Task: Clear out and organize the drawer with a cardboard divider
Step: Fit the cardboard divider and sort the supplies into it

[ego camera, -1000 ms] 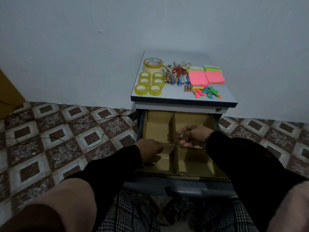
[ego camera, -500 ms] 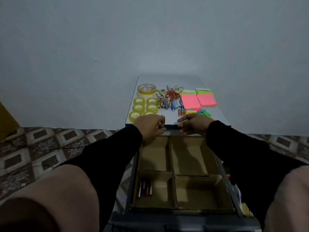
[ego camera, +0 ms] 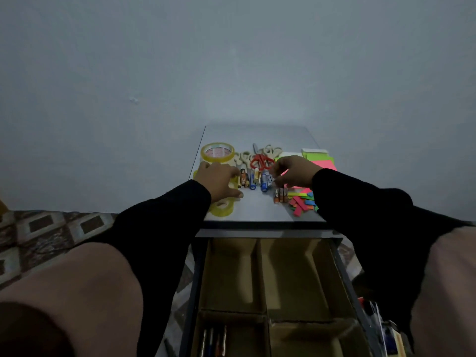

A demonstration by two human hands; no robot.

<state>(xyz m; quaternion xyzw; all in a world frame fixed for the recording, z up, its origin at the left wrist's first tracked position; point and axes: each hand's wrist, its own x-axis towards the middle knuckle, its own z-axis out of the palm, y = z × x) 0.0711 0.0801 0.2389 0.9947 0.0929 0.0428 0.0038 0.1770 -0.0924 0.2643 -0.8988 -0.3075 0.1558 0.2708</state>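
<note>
While batteries lie between them, both hands' fingers hover.

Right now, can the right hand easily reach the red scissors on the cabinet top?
Probably yes. The right hand hovers just beside the red scissors, which lie uncovered on the cabinet top; nothing stands between them.

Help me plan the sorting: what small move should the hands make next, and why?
Probably close the right hand on the loose batteries beside its fingertips and carry them to the near-left compartment, which seems to hold a few already. The left hand rests on the small tape rolls; the other compartments look bare.
</note>
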